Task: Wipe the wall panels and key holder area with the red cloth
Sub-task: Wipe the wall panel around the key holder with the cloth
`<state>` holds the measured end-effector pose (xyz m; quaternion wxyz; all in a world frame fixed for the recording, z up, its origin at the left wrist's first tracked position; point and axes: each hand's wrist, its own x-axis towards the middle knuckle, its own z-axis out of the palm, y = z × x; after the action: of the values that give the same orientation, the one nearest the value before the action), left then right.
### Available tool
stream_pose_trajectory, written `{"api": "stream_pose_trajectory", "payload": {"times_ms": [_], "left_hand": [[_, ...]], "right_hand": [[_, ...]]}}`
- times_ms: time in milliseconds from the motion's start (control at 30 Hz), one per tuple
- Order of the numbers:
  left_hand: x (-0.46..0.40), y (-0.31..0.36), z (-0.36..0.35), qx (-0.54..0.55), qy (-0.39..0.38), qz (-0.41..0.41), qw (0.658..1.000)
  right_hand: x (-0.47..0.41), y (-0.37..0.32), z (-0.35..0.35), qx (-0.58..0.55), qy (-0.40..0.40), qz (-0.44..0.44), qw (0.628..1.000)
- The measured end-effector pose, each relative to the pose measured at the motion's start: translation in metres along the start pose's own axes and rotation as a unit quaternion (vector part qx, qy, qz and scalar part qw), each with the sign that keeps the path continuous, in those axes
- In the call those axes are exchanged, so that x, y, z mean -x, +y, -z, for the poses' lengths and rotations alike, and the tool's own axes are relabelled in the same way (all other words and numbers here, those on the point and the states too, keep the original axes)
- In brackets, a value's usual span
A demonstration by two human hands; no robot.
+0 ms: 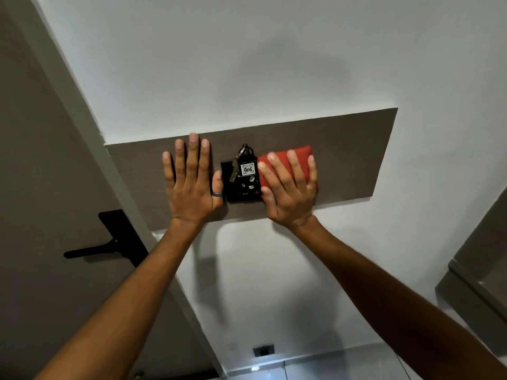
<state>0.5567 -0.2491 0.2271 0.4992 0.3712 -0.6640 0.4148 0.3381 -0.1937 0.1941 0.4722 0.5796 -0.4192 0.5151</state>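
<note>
Wall panel: a long brown wood-grain wall panel (343, 154) runs across the white painted wall (274, 64); its left end meets the door frame, its right end stops with bare wall beyond.
Key holder: a black rectangular key holder plate (241, 190) sits on the panel between the two hands, with a key and a black tag marked 406 (247, 169) hanging over it.
Red cloth: the folded red cloth (285, 165) lies flat on the panel, its left edge touching the holder's right side; its top right corner shows above the fingertips.
Right hand: the right hand (288, 187) presses the cloth to the panel, fingers (295, 168) spread flat over it, not curled round it.
Left hand: the left hand (192, 182) lies open and flat on the panel just left of the holder, grasping nothing; the thumb, wearing a grey ring (217, 192), touches the holder's left edge.
Open room: clear panel stretches right of the cloth to the panel's end; a shorter stretch lies left of the left hand.
Door: a grey-brown door (41, 160) with a black lever handle (109, 242) stands at the left.
</note>
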Motion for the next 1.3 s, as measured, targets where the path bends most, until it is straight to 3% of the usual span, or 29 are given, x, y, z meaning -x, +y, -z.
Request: {"api": "stream_pose_trajectory", "payload": {"times_ms": [67, 133, 233, 267, 433, 600, 833, 1033, 1167, 1300], "left_hand": [[-0.001, 0.0, 0.001, 0.002, 0.002, 0.001, 1.0], [-0.001, 0.001, 0.002, 0.002, 0.005, -0.007, 1.0], [-0.001, 0.002, 0.001, -0.004, 0.008, -0.006, 1.0], [0.0, 0.002, 0.001, -0.002, 0.008, -0.005, 1.0], [-0.001, 0.001, 0.002, 0.0, 0.0, -0.002, 1.0], [0.0, 0.002, 0.001, 0.003, 0.0, -0.009, 1.0], [0.003, 0.0, -0.002, -0.008, 0.006, -0.011, 1.0], [0.003, -0.001, -0.002, -0.007, 0.007, -0.009, 1.0], [0.001, 0.0, -0.001, -0.011, 0.007, -0.017, 1.0], [0.0, 0.0, -0.001, -0.009, 0.009, -0.013, 1.0]], "right_hand": [[0.016, 0.02, 0.008, 0.012, 0.005, 0.076, 0.997], [0.019, 0.037, 0.011, 0.037, 0.006, 0.07, 0.997], [-0.005, 0.015, 0.002, 0.055, 0.037, -0.15, 0.986], [-0.009, 0.003, 0.0, 0.041, 0.035, -0.175, 0.983], [-0.004, 0.01, 0.012, 0.014, -0.022, 0.051, 0.998], [-0.049, 0.019, 0.0, 0.041, 0.001, -0.05, 0.998], [-0.008, 0.035, 0.024, 0.047, -0.02, -0.043, 0.998], [-0.058, 0.036, 0.007, 0.049, 0.02, -0.186, 0.981], [0.0, -0.002, 0.024, -0.026, -0.047, -0.122, 0.991], [0.012, -0.011, 0.025, -0.001, -0.059, -0.066, 0.996]]}}
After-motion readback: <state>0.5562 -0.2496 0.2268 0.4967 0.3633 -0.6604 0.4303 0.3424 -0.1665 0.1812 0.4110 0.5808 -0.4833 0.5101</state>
